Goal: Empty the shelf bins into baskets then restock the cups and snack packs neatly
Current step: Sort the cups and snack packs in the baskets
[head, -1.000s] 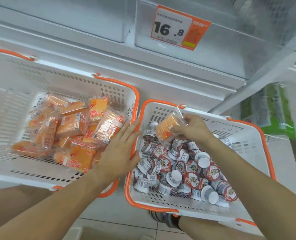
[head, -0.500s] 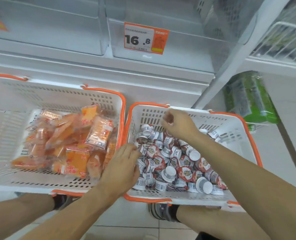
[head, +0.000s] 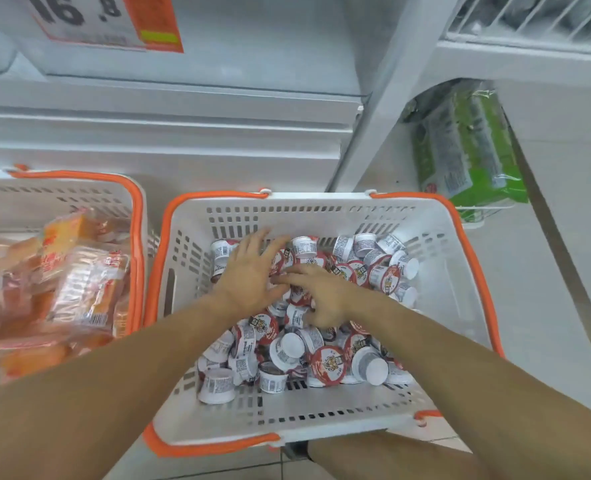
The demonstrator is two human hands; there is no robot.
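While spread, both hands point(head: 252, 271) touch cups point(head: 325, 365).

Your cups point(head: 289, 348), small, white with red lids, lie jumbled in the right basket point(head: 460, 306); orange snack packs point(head: 79, 289) fill the left basket point(head: 138, 216).

Price tag point(head: 107, 22), green package point(head: 467, 150)
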